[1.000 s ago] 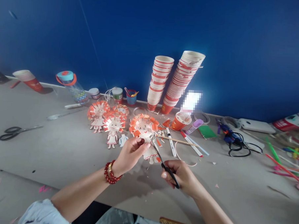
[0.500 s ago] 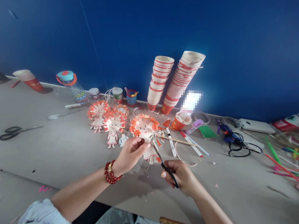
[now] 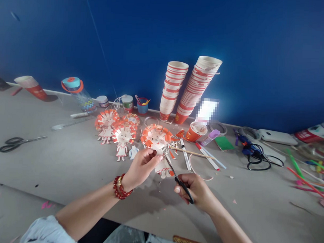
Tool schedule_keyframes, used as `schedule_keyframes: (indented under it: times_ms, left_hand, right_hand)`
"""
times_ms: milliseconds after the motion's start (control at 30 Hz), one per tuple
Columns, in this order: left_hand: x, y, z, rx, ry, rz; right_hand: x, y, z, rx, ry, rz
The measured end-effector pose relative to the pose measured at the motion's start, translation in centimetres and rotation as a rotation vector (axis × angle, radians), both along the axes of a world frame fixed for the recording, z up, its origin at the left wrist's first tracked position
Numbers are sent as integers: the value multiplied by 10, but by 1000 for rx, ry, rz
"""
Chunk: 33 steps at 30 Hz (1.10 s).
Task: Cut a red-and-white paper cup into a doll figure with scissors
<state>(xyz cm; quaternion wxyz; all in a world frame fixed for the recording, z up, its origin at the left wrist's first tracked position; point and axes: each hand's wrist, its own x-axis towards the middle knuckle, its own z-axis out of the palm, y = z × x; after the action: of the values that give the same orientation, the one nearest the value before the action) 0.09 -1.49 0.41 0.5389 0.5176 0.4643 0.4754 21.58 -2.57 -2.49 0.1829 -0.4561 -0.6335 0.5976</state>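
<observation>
My left hand (image 3: 144, 163) is closed, thumb and fingertips pinching what looks like a small pale piece of paper, mostly hidden by the fingers. In my right hand (image 3: 195, 191) are black-handled scissors (image 3: 174, 171), their tips pointing up-left at the pinched piece. Beneath and just beyond the fingertips lies a paper doll (image 3: 157, 138) with a drawn face, orange-red fringed hair and a white dress; its middle is covered by my hand. Left of it lie another paper doll (image 3: 123, 137), more dolls behind that one, and a small pale-blue paper dress (image 3: 133, 152).
Two tall stacks of paper cups (image 3: 174, 86) lean by the blue wall. A cup of scraps (image 3: 197, 132), a marker (image 3: 185, 154), a wooden stick (image 3: 195, 152) and a glue gun (image 3: 250, 147) lie rightward. Spare scissors (image 3: 23, 141) and a bottle (image 3: 78, 92) are on the left.
Both hands and the scissors hold nearly the same place. An orange-red scrap now shows by the lower right of the doll's dress, beside the scissor blades.
</observation>
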Motion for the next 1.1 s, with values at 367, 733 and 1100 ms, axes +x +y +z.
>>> schedule_keyframes:
  times_ms: [367,733,1100]
  left_hand:
    - [-1,0,2,-4,-19,-25]
    - [0,0,0,-6,-22,-16]
    - [0,0,-6,-35,-58,18]
  right_hand:
    - [1,1,0,15,-44,-10]
    - [0,0,1,40,-43,-11]
    - [0,0,-2,48,-29,-21]
